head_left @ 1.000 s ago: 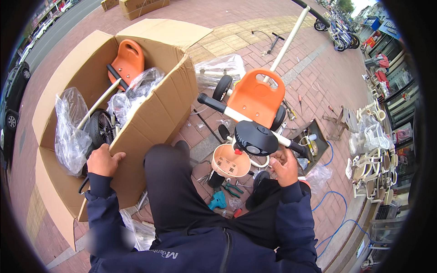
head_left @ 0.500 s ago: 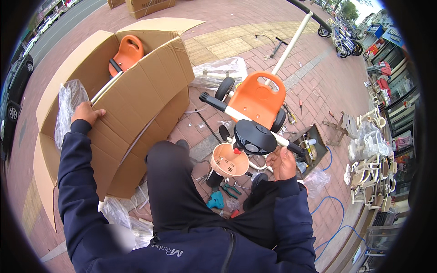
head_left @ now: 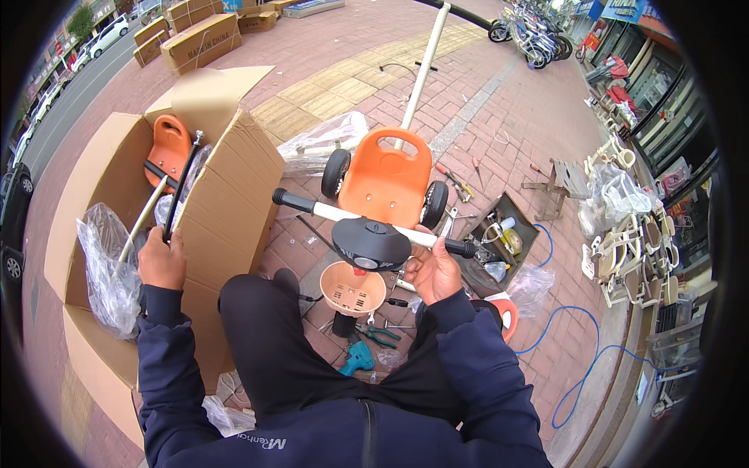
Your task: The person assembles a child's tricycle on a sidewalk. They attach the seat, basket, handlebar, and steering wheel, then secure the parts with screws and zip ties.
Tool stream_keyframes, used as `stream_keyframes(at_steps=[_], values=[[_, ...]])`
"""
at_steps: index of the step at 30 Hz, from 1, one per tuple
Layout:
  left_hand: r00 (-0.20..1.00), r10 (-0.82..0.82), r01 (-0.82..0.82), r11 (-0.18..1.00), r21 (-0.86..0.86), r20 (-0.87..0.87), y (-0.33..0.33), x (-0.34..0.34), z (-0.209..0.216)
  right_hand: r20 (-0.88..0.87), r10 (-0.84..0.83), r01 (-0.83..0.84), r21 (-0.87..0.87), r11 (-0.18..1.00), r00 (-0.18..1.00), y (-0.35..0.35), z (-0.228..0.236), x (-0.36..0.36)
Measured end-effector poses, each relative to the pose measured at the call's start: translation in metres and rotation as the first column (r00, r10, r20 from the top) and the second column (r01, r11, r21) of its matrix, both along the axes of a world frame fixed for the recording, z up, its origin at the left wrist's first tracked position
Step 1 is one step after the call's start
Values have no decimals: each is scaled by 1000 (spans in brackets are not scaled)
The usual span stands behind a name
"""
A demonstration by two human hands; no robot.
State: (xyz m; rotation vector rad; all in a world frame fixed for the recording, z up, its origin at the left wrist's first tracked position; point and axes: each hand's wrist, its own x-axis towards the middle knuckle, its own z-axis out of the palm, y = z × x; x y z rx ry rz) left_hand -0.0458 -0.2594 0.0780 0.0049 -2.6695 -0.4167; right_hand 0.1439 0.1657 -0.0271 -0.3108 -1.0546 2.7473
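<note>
My left hand (head_left: 162,264) is closed around a slim black rod with a silver tip (head_left: 187,175), held upright at the cardboard box's near side. Inside the open cardboard box (head_left: 226,187) are an orange seat (head_left: 168,148) and plastic-wrapped parts (head_left: 109,265). Before me stands a child's tricycle with an orange seat (head_left: 386,179), a white handlebar (head_left: 328,210) with black grips, a black front housing (head_left: 370,246) and a peach basket (head_left: 353,288). My right hand (head_left: 434,269) has its fingers curled at the handlebar, just inside the right grip; the hold looks loose.
Between my legs lie a teal power drill (head_left: 359,357) and green-handled pliers (head_left: 381,337). An open toolbox (head_left: 507,234) stands to the right, near a blue hose (head_left: 589,343) and stacked pale frames (head_left: 636,265). More cartons (head_left: 203,43) sit behind; parked motorbikes (head_left: 534,35) stand far right.
My left hand has left the box's edge and now holds the black rod up. The right hand has moved from beside the handlebar onto it. The view has shifted.
</note>
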Motion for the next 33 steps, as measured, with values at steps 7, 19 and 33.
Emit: stream_keyframes(at_steps=[7,19,33], values=[[698,-688,311,540,782,197,101,31,-2,-56,-56,51,-90,995,997,-6,-5,-17],[751,-660,394,468,791,17,164,-10,-10,-160,85,-38,280,959,983,-48,17,-76],[821,-554,-22,207,978,136,156,-7,-47,135,-562,-227,969,-96,816,119,-33,-128]])
